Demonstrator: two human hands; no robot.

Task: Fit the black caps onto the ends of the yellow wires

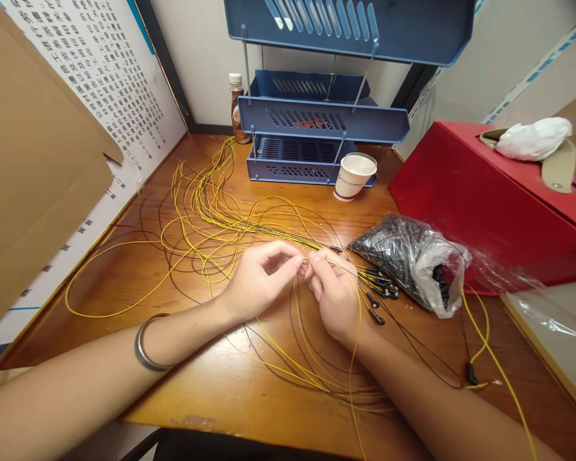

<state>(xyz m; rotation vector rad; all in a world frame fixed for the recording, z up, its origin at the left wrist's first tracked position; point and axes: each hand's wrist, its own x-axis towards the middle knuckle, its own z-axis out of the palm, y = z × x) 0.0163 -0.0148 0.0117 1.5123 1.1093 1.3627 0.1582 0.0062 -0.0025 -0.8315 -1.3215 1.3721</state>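
Pinches yellow wire (360, 307) over the table (206, 384), mid-scene, with left hand (256, 285) and right hand (335, 291) both closed on it. Probably handles light, springy, easily kinked; best gripped by a short length.

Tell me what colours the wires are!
The wires are yellow and dark, best seen in the head view.

Beyond the fingers (325, 275) we see a blue rack (360, 126), with a bottle (239, 114) just beside it and a cup (354, 176) at its right corner. Right of the fingers we find a red box (441, 198); well to their left, cardboard (38, 160) before a printed sheet (120, 77).
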